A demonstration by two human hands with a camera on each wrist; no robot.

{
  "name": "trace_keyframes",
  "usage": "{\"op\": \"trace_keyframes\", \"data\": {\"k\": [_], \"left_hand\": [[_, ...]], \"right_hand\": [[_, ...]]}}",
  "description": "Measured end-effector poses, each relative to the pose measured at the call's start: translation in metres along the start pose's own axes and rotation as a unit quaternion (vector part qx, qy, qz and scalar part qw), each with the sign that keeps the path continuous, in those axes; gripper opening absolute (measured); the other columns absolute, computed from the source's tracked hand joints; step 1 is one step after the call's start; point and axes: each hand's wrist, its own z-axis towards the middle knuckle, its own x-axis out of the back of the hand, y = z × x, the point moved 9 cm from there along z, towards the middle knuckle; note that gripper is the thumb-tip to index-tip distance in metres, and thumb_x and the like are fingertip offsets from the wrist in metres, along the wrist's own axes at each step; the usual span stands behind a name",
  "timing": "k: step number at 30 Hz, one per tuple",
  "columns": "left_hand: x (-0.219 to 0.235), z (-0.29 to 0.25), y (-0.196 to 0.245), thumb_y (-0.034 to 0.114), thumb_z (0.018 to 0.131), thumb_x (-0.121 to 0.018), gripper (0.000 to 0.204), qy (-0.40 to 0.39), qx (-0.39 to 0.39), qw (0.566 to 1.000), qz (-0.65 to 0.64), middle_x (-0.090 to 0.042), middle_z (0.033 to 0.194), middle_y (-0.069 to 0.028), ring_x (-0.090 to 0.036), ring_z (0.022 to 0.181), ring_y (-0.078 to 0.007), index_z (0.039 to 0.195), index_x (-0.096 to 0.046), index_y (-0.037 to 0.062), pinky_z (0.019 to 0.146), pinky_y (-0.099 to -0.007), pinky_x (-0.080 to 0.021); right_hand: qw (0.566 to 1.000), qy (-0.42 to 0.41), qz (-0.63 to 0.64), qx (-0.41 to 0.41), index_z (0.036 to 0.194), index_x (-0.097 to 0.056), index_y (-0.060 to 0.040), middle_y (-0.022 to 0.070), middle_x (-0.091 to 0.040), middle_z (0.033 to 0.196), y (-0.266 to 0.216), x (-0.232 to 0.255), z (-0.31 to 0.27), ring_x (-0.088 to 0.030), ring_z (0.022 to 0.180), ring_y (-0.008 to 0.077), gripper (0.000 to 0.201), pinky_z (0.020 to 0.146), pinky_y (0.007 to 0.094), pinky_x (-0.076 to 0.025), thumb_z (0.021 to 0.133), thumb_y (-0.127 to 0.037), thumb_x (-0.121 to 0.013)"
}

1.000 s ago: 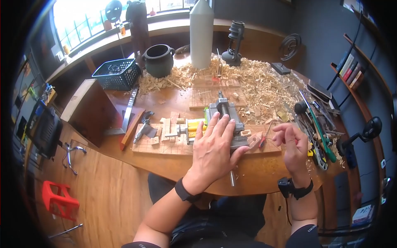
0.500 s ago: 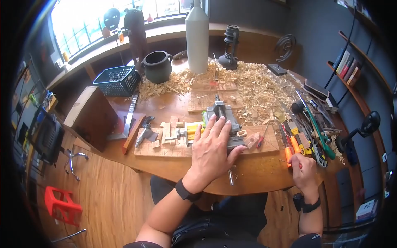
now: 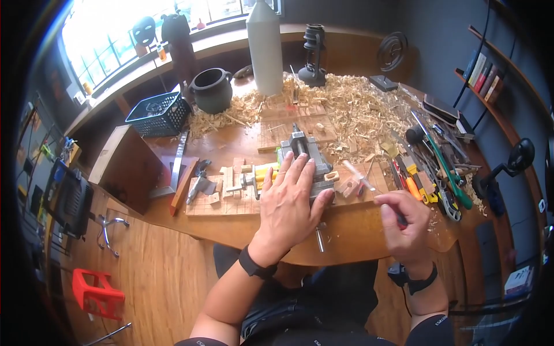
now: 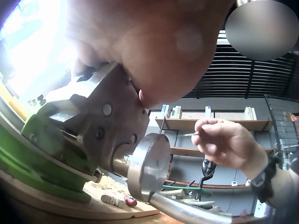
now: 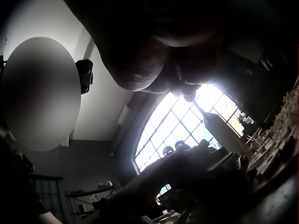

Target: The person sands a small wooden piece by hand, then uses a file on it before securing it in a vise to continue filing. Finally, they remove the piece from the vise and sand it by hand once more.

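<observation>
My left hand (image 3: 288,202) lies with straight fingers over the top of a grey steel vise (image 3: 320,187). In the left wrist view the vise's steel body (image 4: 112,116) and green base (image 4: 42,163) show close under the palm. Its round screw end (image 4: 149,165) carries a metal bar handle (image 3: 321,239). To the right, above the table's front edge, my right hand (image 3: 407,222) grips a slim tool with a red handle (image 3: 401,220); its thin shaft (image 4: 188,135) sticks out past the fingertips. The right wrist view is too dark to show this tool.
The vise stands on a wooden board (image 3: 225,210) with small wood pieces and a grey hand tool (image 3: 199,189). Orange-handled (image 3: 412,187) and green-handled tools (image 3: 459,193) lie at the right. Behind are wood shavings (image 3: 363,109), a dark pot (image 3: 212,92) and a tall bottle (image 3: 265,52).
My right hand dipped down and right beside the orange handles, then came back up and left with the slim tool. The left hand stays on the vise; the head view has shifted slightly.
</observation>
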Motion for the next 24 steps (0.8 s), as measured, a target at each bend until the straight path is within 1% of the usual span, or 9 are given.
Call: {"op": "trace_keyframes", "data": {"k": [1, 3, 4, 7, 9, 13, 16, 20, 24], "left_hand": [[0.000, 0.000, 0.000, 0.041, 0.096, -0.064, 0.057, 0.001, 0.002, 1.000, -0.002, -0.058, 0.144, -0.0198, -0.047, 0.142, -0.0407, 0.137, -0.061, 0.0016, 0.115, -0.0557, -0.034], [-0.001, 0.001, 0.000, 0.041, 0.096, -0.064, 0.057, 0.001, 0.001, 1.000, -0.004, -0.059, 0.144, -0.0200, -0.047, 0.142, -0.0409, 0.137, -0.061, 0.0013, 0.115, -0.0556, -0.035], [-0.001, 0.001, 0.000, 0.041, 0.096, -0.064, 0.057, 0.002, 0.000, 1.000, -0.004, -0.059, 0.143, -0.0202, -0.048, 0.141, -0.0411, 0.136, -0.061, 0.0010, 0.115, -0.0556, -0.035], [0.000, 0.001, 0.000, 0.041, 0.096, -0.065, 0.057, 0.005, -0.002, 1.000, -0.005, -0.059, 0.143, -0.0205, -0.048, 0.141, -0.0411, 0.136, -0.061, 0.0007, 0.115, -0.0552, -0.035], [-0.001, 0.001, 0.000, 0.040, 0.095, -0.065, 0.057, 0.006, 0.000, 1.000, -0.005, -0.059, 0.143, -0.0203, -0.048, 0.141, -0.0410, 0.136, -0.061, 0.0007, 0.115, -0.0553, -0.035], [-0.001, 0.000, 0.000, 0.043, 0.095, -0.066, 0.059, 0.009, -0.004, 1.000, 0.002, -0.060, 0.141, -0.0210, -0.048, 0.141, -0.0406, 0.136, -0.061, -0.0003, 0.115, -0.0559, -0.035], [0.000, 0.001, 0.000, 0.043, 0.095, -0.066, 0.059, 0.010, -0.006, 1.000, 0.003, -0.060, 0.141, -0.0214, -0.049, 0.141, -0.0407, 0.135, -0.062, -0.0005, 0.115, -0.0561, -0.035], [-0.001, 0.001, 0.000, 0.043, 0.095, -0.066, 0.059, 0.008, -0.006, 1.000, 0.000, -0.060, 0.141, -0.0215, -0.049, 0.140, -0.0407, 0.135, -0.062, -0.0004, 0.114, -0.0563, -0.035], [0.000, 0.002, 0.000, 0.043, 0.094, -0.066, 0.059, 0.008, -0.009, 1.000, 0.013, -0.060, 0.141, -0.0213, -0.049, 0.140, -0.0407, 0.135, -0.062, -0.0005, 0.114, -0.0562, -0.035]], "right_hand": [[1.000, -0.001, -0.001, -0.002, 0.102, -0.072, 0.0015, 0.0132, -0.069, 0.084, -0.001, -0.007, 0.000, -0.064, 0.067, 0.0206, 0.014, 0.061, 0.0323, -0.049, 0.092, -0.002, -0.064], [0.999, 0.007, -0.005, 0.041, 0.107, -0.072, 0.0017, 0.0150, -0.067, 0.083, -0.011, -0.024, -0.002, -0.063, 0.065, 0.0244, 0.019, 0.060, 0.0355, -0.050, 0.090, -0.001, -0.063], [0.996, 0.001, -0.021, 0.081, 0.115, -0.072, 0.0018, 0.0151, -0.063, 0.077, -0.009, -0.030, -0.005, -0.061, 0.062, 0.0280, 0.028, 0.060, 0.0385, -0.050, 0.088, 0.000, -0.063], [0.995, -0.042, -0.072, 0.051, 0.119, -0.072, 0.0018, 0.0140, -0.060, 0.072, -0.010, -0.040, -0.012, -0.060, 0.060, 0.0297, 0.034, 0.059, 0.0400, -0.049, 0.087, 0.000, -0.061], [0.993, -0.047, -0.087, 0.060, 0.123, -0.070, 0.0028, 0.0132, -0.058, 0.069, -0.013, -0.047, -0.013, -0.059, 0.058, 0.0308, 0.038, 0.059, 0.0419, -0.050, 0.086, 0.000, -0.060], [0.993, -0.041, -0.090, 0.069, 0.128, -0.067, 0.0039, 0.0136, -0.060, 0.070, -0.013, -0.054, -0.013, -0.061, 0.059, 0.0317, 0.044, 0.058, 0.0440, -0.051, 0.085, 0.000, -0.060], [0.987, -0.019, -0.141, 0.069, 0.133, -0.066, 0.0018, 0.0122, -0.060, 0.067, -0.012, -0.060, -0.029, -0.061, 0.057, 0.0307, 0.049, 0.058, 0.0434, -0.052, 0.084, -0.003, -0.060], [0.974, -0.026, -0.214, 0.061, 0.127, -0.069, 0.0028, 0.0154, -0.060, 0.064, -0.023, -0.068, -0.020, -0.063, 0.056, 0.0330, 0.045, 0.058, 0.0433, -0.051, 0.082, 0.001, -0.060], [0.975, -0.064, -0.210, 0.047, 0.125, -0.069, 0.0030, 0.0153, -0.061, 0.063, -0.034, -0.056, -0.017, -0.063, 0.057, 0.0337, 0.043, 0.057, 0.0455, -0.050, 0.082, 0.000, -0.062]]}}
